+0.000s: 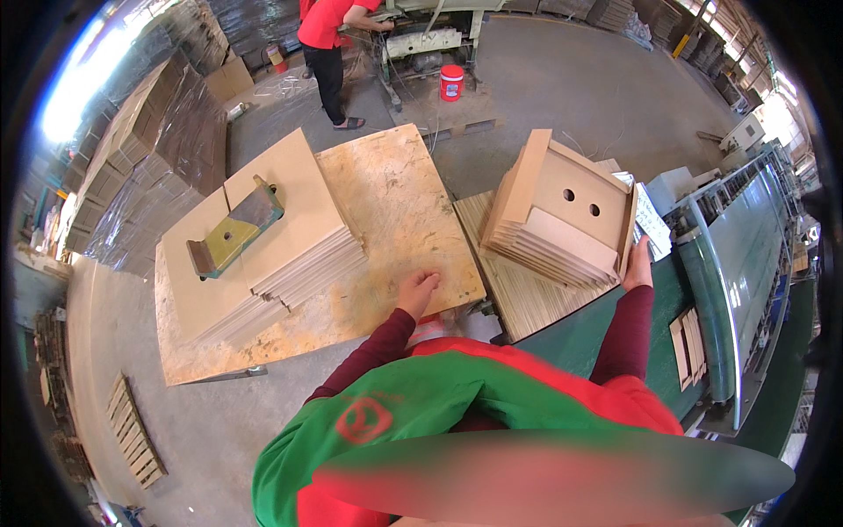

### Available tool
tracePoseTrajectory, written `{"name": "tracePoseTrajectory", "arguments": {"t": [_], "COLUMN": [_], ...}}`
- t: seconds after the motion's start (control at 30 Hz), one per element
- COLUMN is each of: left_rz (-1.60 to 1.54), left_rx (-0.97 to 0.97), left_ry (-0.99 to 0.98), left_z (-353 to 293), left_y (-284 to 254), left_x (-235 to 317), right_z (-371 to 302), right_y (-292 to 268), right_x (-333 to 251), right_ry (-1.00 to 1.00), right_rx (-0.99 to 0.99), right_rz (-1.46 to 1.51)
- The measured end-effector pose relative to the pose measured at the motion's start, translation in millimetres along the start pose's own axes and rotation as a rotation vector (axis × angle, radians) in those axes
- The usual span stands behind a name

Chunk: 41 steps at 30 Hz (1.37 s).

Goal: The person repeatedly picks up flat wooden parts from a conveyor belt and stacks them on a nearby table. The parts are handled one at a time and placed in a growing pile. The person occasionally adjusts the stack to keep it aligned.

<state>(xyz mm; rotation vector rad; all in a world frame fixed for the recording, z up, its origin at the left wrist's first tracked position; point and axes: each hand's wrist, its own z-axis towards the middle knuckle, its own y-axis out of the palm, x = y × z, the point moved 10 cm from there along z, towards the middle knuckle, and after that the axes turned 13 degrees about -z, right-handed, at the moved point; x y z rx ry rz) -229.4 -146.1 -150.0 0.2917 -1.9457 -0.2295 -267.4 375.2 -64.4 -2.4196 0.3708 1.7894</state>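
Nearest the lens, just below frame centre, the left hand (418,292) rests with fingers curled loosely together on the chipboard sheet (395,202), gripping nothing, apparently to steady the body. Right of centre, the right hand (638,268) clasps the edge of the tilted cardboard bundle (562,215), propping it above the slatted stack (527,294) so it stays squared.

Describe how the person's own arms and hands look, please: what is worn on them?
Both arms wear long, close-fitting dark maroon sleeves that end at the wrists. The left hand and the right hand are bare, with no gloves. No watch, ring or marking shows on them.
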Motion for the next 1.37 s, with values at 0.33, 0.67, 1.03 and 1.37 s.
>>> {"name": "tracePoseTrajectory", "arguments": {"t": [0.33,0.67,1.03,1.37], "left_rz": [0.014,0.046,-0.598,-0.459], "left_rx": [0.157,0.287,1.024,1.841], "left_ry": [0.000,0.139,0.334,0.109], "left_z": [-8.2,-17.1,-120.2,-201.6], "left_y": [-63.6,-109.0,-290.8,-364.7], "left_x": [-28.4,-30.1,-51.7,-70.4], "right_z": [7.0,-37.1,-117.1,-97.6], "right_y": [-32.1,-87.8,196.7,331.3], "right_x": [65.4,131.3,170.4,128.4], "right_ry": [0.193,0.236,-0.306,-0.378], "right_rx": [0.090,0.798,0.427,0.146], "right_rz": [0.184,0.166,-1.152,-1.294]}}
